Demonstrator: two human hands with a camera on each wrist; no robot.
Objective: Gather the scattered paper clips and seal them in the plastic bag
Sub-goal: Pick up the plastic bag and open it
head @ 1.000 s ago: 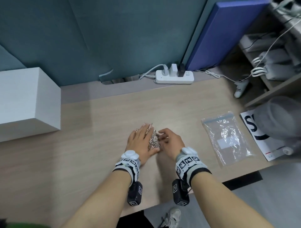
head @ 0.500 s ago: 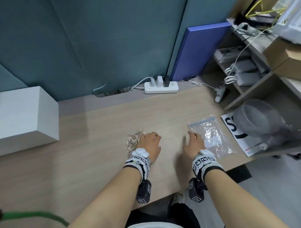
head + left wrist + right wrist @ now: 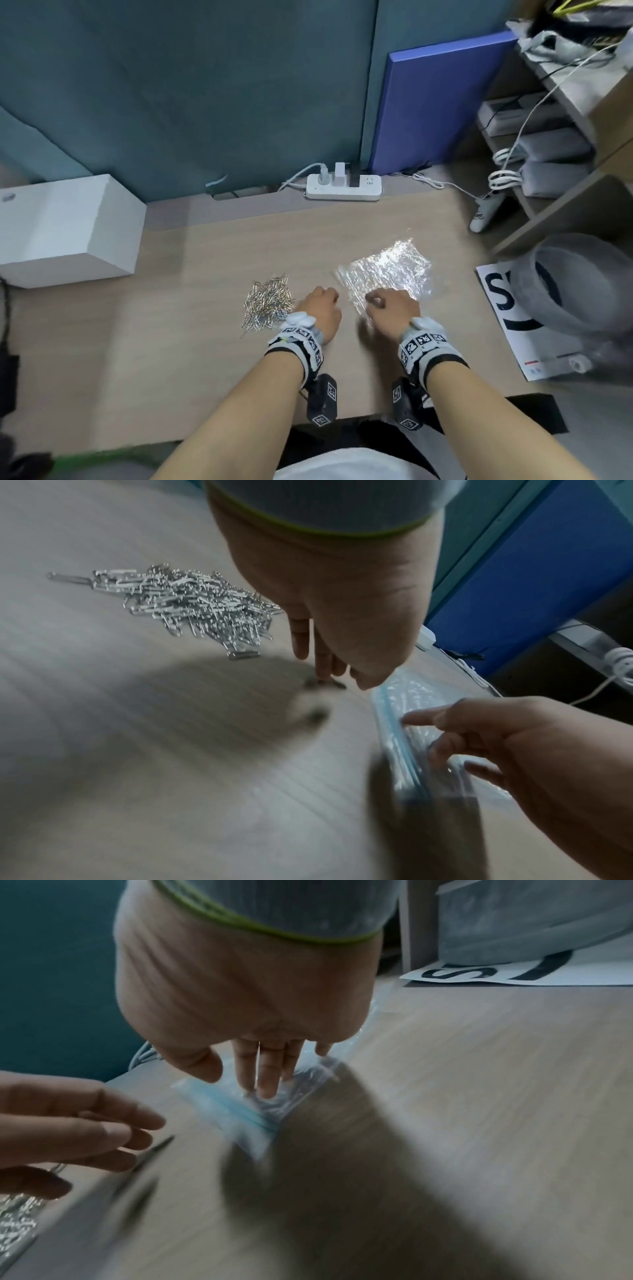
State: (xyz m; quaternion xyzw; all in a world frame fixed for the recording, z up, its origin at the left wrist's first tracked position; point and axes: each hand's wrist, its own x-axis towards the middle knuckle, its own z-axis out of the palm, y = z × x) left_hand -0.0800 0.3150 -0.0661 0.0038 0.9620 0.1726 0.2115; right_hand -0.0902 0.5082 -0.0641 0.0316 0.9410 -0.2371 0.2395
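Note:
A heap of silver paper clips (image 3: pixel 269 303) (image 3: pixel 185 601) lies on the wooden table (image 3: pixel 205 359), just left of my left hand (image 3: pixel 325 298). That hand hovers with relaxed fingers (image 3: pixel 318 656) pointing down and holds nothing. The clear plastic bag (image 3: pixel 390 270) with a blue zip strip (image 3: pixel 404 739) (image 3: pixel 240 1115) lies flat to the right of it. My right hand (image 3: pixel 380 301) rests on the bag's near end, with straight fingers (image 3: pixel 267 1080) pressing the film. The wrist views are motion-blurred.
A white box (image 3: pixel 68 229) stands at the left. A power strip (image 3: pixel 342 186) and a blue board (image 3: pixel 442 99) are at the back. A printed sheet (image 3: pixel 513 329), a grey round container (image 3: pixel 582 284) and cluttered shelves (image 3: pixel 555 144) stand to the right.
Both hands left the clip heap. My right hand reached the bag and slid it left toward the clips, while my left hand moved to the heap's right side.

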